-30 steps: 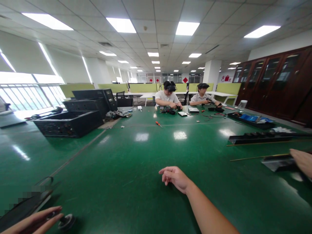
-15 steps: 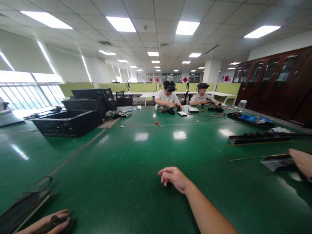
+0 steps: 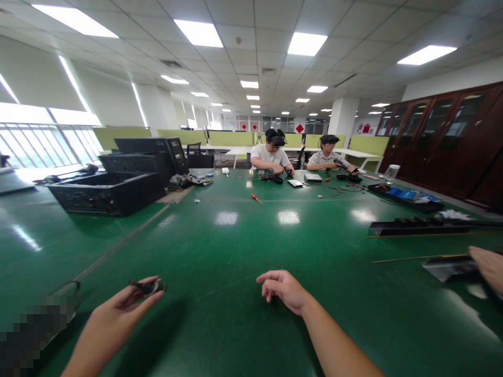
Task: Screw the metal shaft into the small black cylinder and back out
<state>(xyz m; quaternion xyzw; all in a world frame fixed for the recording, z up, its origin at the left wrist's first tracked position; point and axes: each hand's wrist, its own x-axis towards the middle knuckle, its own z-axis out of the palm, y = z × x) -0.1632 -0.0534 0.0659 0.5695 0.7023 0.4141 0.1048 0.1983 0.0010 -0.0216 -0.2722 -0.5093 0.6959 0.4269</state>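
Note:
My left hand (image 3: 113, 314) is raised above the left part of the green table (image 3: 220, 246). Its thumb and fingers are closed on a small black part (image 3: 151, 287) with a rounded, ring-like end; its exact kind cannot be made out. Near the table's middle front, my right hand (image 3: 285, 290) rests with the index finger stretched out and the other fingers loosely bent. Nothing shows in it. A dark flat item (image 3: 35, 330), partly blurred out, lies left of my left hand, with a thin loop at its far end.
Black computer cases (image 3: 113, 191) stand at the back left beside loose circuit parts (image 3: 192, 180). An orange screwdriver (image 3: 256, 198) lies mid-table. Two people sit across. At right are black channels (image 3: 420, 226), a tray (image 3: 406, 198) and another person's hand (image 3: 487, 267).
My left hand has come up and to the right from the lower left edge, carrying the small black part. My right hand stays almost where it was.

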